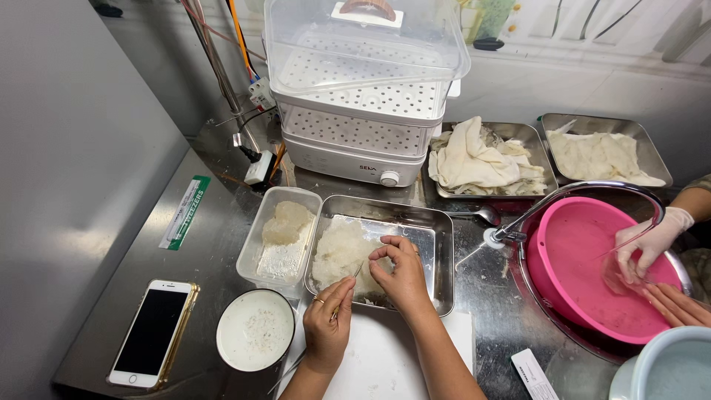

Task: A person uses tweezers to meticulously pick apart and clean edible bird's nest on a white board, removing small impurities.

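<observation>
A: How should this picking go?

B: Slowly. The left hand (327, 326) grips thin tweezers (346, 292); the right hand (404, 278), fingers pinched narrow, holds nothing I can make out and steadies the white stringy mass (342, 255) in the steel tray (441, 244) on the desk (222, 200). Tease strands apart, I'd say, don't tear.

A: And the other containers?

B: The plastic tub (252, 255) holds pale lumps; the white bowl (255, 331) holds cloudy water with flecks.

Both hands, left hand (326, 326) gripping tweezers (345, 292) and right hand (400, 274) pinching, work the white mass (342, 252) in a steel tray (437, 255).
</observation>
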